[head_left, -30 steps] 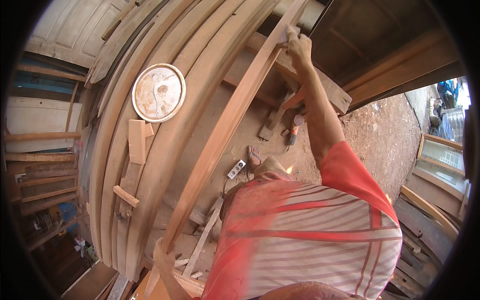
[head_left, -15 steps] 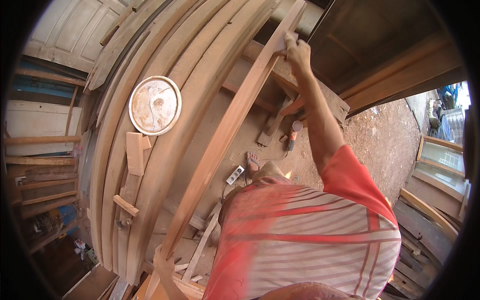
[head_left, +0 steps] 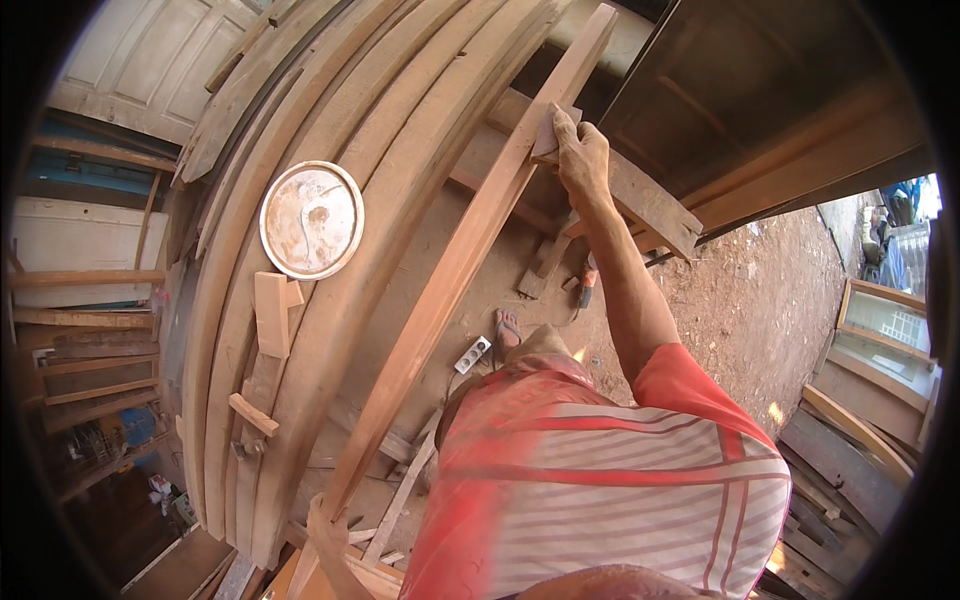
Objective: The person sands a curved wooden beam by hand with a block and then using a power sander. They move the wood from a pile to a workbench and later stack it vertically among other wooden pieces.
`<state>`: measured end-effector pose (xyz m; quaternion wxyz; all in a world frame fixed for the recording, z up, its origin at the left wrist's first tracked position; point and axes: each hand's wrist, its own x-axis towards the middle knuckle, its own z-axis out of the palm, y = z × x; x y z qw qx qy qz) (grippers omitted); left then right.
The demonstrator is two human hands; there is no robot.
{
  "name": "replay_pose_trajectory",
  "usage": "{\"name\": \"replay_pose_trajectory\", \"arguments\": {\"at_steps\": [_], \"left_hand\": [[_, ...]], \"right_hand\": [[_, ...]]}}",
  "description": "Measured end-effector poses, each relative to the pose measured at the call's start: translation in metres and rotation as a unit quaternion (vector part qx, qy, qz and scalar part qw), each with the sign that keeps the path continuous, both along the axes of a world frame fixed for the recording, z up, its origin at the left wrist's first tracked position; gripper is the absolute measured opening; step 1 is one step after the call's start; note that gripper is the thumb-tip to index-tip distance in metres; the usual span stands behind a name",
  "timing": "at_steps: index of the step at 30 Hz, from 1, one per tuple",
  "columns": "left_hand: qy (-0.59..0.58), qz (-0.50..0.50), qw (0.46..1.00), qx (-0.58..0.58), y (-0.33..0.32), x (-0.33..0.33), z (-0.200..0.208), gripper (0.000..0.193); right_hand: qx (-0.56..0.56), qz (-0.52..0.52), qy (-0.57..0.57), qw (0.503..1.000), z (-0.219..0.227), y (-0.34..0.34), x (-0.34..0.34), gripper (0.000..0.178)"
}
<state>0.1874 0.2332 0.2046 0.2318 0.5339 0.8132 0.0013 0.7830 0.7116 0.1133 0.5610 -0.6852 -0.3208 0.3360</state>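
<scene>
A long, planed reddish wooden beam (head_left: 450,275) slants from the far middle down to the near left. Near its far end, my right hand (head_left: 583,158) is closed on a piece of sandpaper (head_left: 546,132), its thumb on top, pressing the greyish sheet against the beam. At the near end, my left hand (head_left: 326,528) is wrapped round the beam; its fingers show only in part. Beneath the far part of the beam, a rough timber support (head_left: 650,205) sticks out to the right.
Several thick planks (head_left: 390,180) lie stacked on the left, bearing a round stained lid (head_left: 312,220) and small wood offcuts (head_left: 271,312). A power strip (head_left: 473,354) lies on the floor near my foot (head_left: 507,330). Beyond it is an orange-and-black power tool (head_left: 587,285).
My right hand has slid nearer along the beam with the sandpaper, which now shows more fully. The left hand keeps its grip at the near end.
</scene>
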Motion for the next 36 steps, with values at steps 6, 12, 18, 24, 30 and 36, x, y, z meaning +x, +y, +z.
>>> {"name": "replay_pose_trajectory", "arguments": {"at_steps": [6, 12, 18, 24, 30, 36], "left_hand": [[0.008, -0.004, 1.000, -0.008, 0.007, -0.002, 0.006, 0.052], [-0.007, 0.037, 0.998, -0.049, 0.013, 0.008, 0.013, 0.052], [-0.023, 0.064, 0.996, -0.064, 0.017, -0.003, 0.002, 0.059], [-0.006, 0.035, 0.999, -0.037, -0.008, -0.017, -0.014, 0.064], [-0.006, 0.014, 1.000, 0.002, -0.020, -0.029, -0.024, 0.062], [-0.007, -0.011, 0.999, 0.045, -0.013, -0.019, -0.012, 0.053]], "right_hand": [[0.021, -0.036, -0.063, 0.997, -0.001, 0.118, 0.112, 0.044], [-0.132, -0.035, -0.205, 0.969, -0.005, 0.235, 0.218, 0.049], [-0.016, 0.006, -0.213, 0.977, -0.047, 0.211, 0.240, 0.042], [0.038, -0.008, -0.072, 0.997, -0.001, 0.045, 0.050, 0.045], [0.036, -0.002, 0.001, 0.999, 0.012, -0.007, -0.011, 0.045], [0.011, -0.046, -0.035, 0.998, 0.020, 0.013, 0.001, 0.042]]}}
